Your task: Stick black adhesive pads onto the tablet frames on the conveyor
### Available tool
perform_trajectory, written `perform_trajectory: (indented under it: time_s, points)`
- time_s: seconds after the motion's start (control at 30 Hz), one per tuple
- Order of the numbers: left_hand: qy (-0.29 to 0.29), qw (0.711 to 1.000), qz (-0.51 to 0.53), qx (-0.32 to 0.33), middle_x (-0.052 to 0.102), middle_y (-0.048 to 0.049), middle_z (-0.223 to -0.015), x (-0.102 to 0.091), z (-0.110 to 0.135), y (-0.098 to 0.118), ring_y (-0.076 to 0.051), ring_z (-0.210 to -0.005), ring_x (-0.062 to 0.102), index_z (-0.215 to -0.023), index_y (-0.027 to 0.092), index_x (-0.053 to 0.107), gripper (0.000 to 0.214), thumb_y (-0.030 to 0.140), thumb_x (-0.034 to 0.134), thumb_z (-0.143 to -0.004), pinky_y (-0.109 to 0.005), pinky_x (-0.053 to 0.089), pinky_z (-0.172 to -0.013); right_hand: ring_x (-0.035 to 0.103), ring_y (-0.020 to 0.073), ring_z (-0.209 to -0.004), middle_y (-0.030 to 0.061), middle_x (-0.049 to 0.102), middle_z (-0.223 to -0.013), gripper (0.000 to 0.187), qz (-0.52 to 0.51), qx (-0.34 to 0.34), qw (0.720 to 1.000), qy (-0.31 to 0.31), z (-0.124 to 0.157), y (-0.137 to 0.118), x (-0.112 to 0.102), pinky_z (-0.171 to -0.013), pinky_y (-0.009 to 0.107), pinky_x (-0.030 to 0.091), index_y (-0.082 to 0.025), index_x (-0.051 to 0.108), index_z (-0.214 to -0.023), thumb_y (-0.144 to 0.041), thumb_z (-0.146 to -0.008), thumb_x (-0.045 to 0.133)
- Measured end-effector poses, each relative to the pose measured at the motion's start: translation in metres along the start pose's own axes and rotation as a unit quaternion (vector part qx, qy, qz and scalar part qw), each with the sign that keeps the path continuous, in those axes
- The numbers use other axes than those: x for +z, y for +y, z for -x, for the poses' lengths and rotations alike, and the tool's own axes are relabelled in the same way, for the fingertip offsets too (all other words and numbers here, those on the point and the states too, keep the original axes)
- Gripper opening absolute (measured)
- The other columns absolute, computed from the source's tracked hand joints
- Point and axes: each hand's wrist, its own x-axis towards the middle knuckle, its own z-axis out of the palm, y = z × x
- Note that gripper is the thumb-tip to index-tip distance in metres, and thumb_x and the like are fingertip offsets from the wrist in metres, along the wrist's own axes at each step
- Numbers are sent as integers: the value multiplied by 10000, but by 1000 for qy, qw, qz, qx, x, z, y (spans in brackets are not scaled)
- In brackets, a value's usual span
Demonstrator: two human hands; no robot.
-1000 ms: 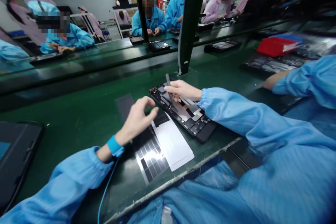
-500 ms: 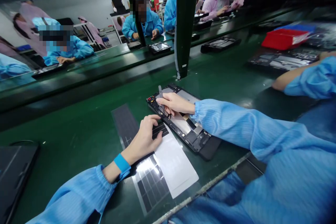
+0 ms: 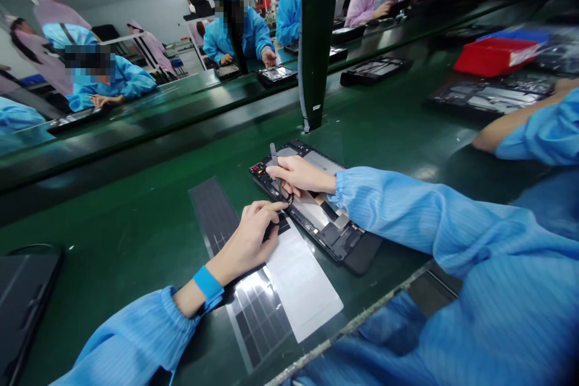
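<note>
An opened tablet [image 3: 312,208], its inner boards and metal plates showing, lies slantwise on the green bench. My right hand [image 3: 296,174] rests over its left part, closed on grey tweezers [image 3: 273,155] whose tips point down at the tablet's near edge. By the tips shows a small dark curved piece that I cannot make out. My left hand [image 3: 253,232] has its index finger stretched to that same edge, close to the tips, its thumb apart. Beneath it lie a white sheet [image 3: 303,283] and a clear sheet with black strips [image 3: 262,319]. Another dark sheet [image 3: 210,202] lies just beyond.
A dark case [image 3: 27,307] sits at the far left. A green post [image 3: 313,42] rises behind the tablet. To the right are a red bin [image 3: 495,57], another opened tablet [image 3: 488,96] and a co-worker's arm [image 3: 529,126]. Several people work across the bench.
My left index finger has straightened and moved right, onto the tablet's edge by the tweezer tips. A dark curved piece now shows there. My right hand has barely moved.
</note>
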Motion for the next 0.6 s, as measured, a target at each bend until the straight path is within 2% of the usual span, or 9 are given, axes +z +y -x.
perform_trajectory:
  time_s: [0.17, 0.4, 0.5, 0.6]
  points:
    - [-51, 999, -19, -2, 576, -72, -1119, -3, -1, 2, -213, -1069, 422, -777, 202, 347, 224, -14, 395, -742, -409, 371, -866, 440, 52, -255, -52, 496, -410, 328, 12, -1, 1000, 4, 0, 0, 1, -253, 142, 298, -165, 367, -663, -391, -881, 460]
    - [-17, 991, -131, -35, 513, -112, -1248, 1, -3, 9, -255, -1077, 431, -793, 176, 394, 140, 38, 406, -767, -441, 359, -846, 423, 54, -240, -73, 479, -382, 238, -24, -11, 999, 28, -1, 4, 4, -250, 135, 292, -165, 384, -723, -305, -914, 404]
    - [-28, 987, -160, -11, 550, -129, -1184, 4, -3, 15, -247, -1051, 459, -774, 159, 420, 183, -13, 390, -717, -423, 367, -831, 405, 53, -230, -76, 476, -374, 235, -64, 2, 997, 34, -2, 5, 5, -235, 131, 269, -171, 362, -716, -287, -918, 391]
    - [-57, 985, -162, 30, 528, -139, -1218, 4, -1, 22, -234, -1035, 472, -796, 143, 440, 228, -50, 371, -696, -403, 375, -824, 397, 52, -224, -77, 472, -367, 230, -89, 17, 995, 33, -3, 5, 5, -226, 125, 254, -171, 362, -721, -282, -920, 389]
